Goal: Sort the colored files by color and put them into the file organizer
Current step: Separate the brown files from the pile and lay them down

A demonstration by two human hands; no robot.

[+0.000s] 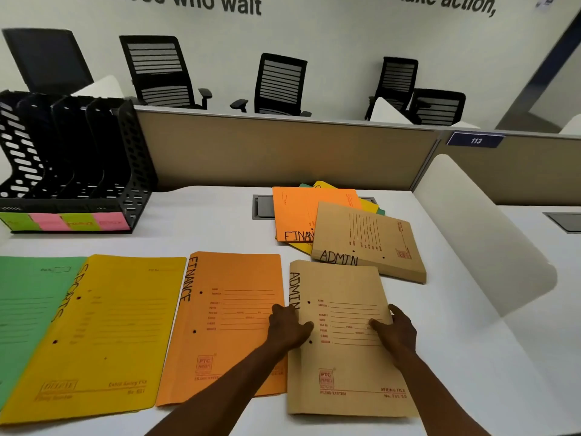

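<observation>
Four files lie in a row along the near edge of the desk: a green file (25, 313), a yellow SPORTS file (103, 335), an orange FINANCE file (226, 325) and a brown ADMIN file (345, 357). My left hand (287, 328) grips the brown file's left edge, thumb on top. My right hand (394, 330) rests on its right edge, fingers on the cover. Behind lies a loose pile: another brown ADMIN file (367, 240) on an orange FINANCE file (295, 212), with yellow and green edges showing beneath. The black file organizer (75, 152) stands at the far left.
Pink and green sticky labels (66, 221) line the organizer's front. A grey cable hatch (262, 207) sits in the desk behind the pile. A tan partition (283, 152) closes the back, a white curved divider (484, 234) the right. Office chairs stand beyond.
</observation>
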